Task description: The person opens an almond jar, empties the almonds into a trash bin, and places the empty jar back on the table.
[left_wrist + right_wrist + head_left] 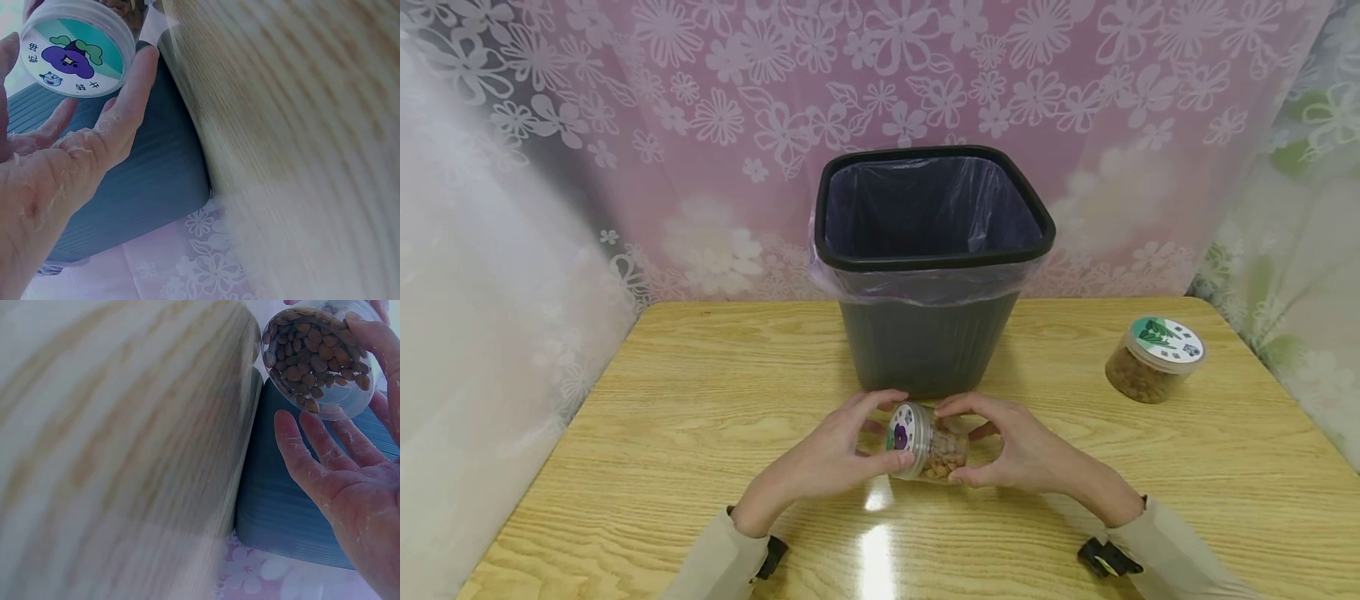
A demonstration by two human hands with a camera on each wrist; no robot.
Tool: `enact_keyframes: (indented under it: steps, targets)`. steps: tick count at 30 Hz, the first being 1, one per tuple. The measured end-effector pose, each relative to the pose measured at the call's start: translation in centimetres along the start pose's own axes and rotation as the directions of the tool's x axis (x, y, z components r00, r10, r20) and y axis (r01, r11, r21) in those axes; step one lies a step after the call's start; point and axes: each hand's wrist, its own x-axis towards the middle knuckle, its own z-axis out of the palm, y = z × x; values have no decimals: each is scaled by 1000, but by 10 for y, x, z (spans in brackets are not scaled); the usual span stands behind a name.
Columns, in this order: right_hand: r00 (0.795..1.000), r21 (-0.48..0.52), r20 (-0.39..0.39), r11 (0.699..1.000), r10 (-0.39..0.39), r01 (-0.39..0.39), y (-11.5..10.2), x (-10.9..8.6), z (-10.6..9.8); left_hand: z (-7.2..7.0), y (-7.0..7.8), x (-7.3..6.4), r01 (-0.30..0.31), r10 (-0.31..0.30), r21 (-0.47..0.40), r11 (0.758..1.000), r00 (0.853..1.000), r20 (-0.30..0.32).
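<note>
A clear plastic jar (946, 450) of brown nuts lies tipped on its side between the two hands, close over the table. Its round lid (78, 53) carries a white and green label with a purple plant picture and faces left. My left hand (842, 450) grips the lid end, thumb at the near edge and fingers over the far side. At the bottom end, my right hand (1018, 442) holds the jar between thumb and fingers. Through the clear base, the right wrist view shows the nuts (315, 356) heaped to one side.
Just beyond the hands stands a dark bin (925, 342) with a black rim and a thin purple liner. A second lidded jar (1150, 367) of brown contents stands upright on the wooden table (700, 375) at the right. Flowered curtains (737, 150) hang behind and at both sides.
</note>
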Motion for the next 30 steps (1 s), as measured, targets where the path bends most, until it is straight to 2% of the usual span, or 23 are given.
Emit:
enact_keyframes:
  steps: [4,8,12,17,30]
  targets:
    - [1000,11,0,1000,4,-4,0,0,1,0,1,-1,-24,24,-43,999,1000,-12]
    - [1000,23,2,1000,8,-8,-1,0,1,-1,2,-2,-105,104,-39,994,994,-31]
    - [1000,26,4,1000,12,-12,-1,0,1,-1,1,-2,-162,161,-40,986,987,-15]
    - [1000,19,3,1000,11,-11,-1,0,1,1,1,-2,-168,169,-50,985,986,7]
    - [1000,8,6,1000,5,-5,0,1,0,2,-1,0,-184,184,-80,980,983,-12]
